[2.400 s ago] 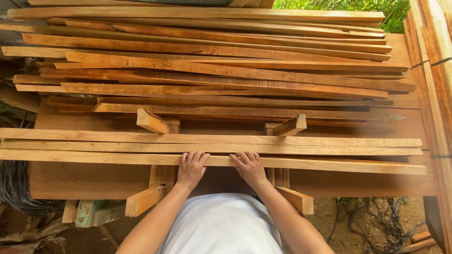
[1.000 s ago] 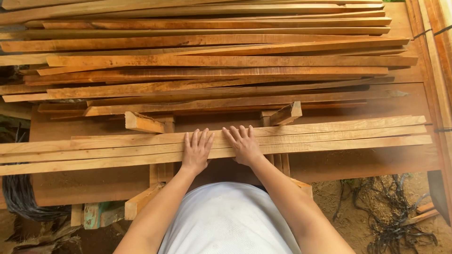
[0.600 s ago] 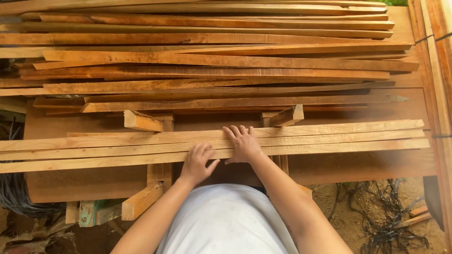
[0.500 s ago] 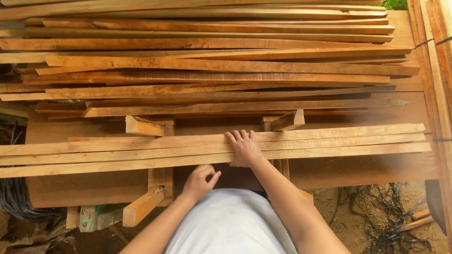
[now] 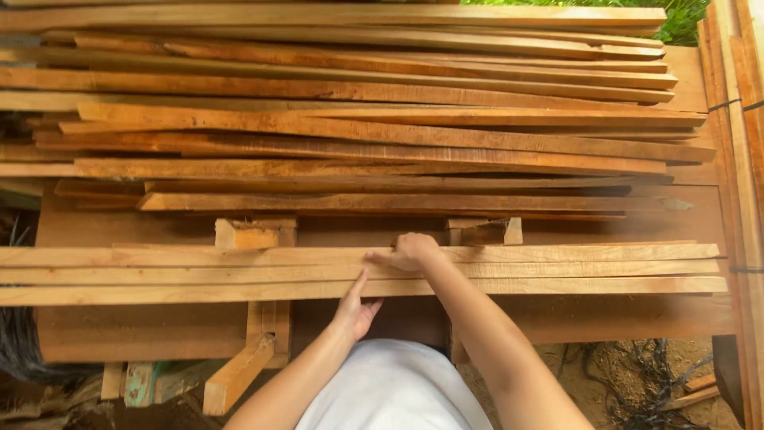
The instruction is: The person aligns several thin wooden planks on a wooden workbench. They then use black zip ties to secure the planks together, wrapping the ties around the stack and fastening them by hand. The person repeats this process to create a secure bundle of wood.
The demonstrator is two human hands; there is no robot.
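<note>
Three long pale wooden slats [image 5: 557,269] lie side by side across a brown workbench [image 5: 143,338], in front of me. My left hand [image 5: 356,306] is at the near edge of the nearest slat [image 5: 175,293], thumb on top and fingers beneath it. My right hand [image 5: 410,251] rests on the slats with its fingers curled over the far edge of the farthest slat [image 5: 605,252]. Both forearms reach out from my white shirt at the bottom.
A big pile of long reddish-brown slats [image 5: 358,127] fills the far half of the bench. Two short wooden blocks [image 5: 253,234] [image 5: 485,232] stand just beyond the pale slats. More planks [image 5: 744,119] run along the right edge. Tangled cable [image 5: 645,382] lies on the dirt floor.
Both hands lay flat on the slats earlier. My left hand dropped to the near edge and now pinches the nearest slat, and my right hand has curled over the far slat.
</note>
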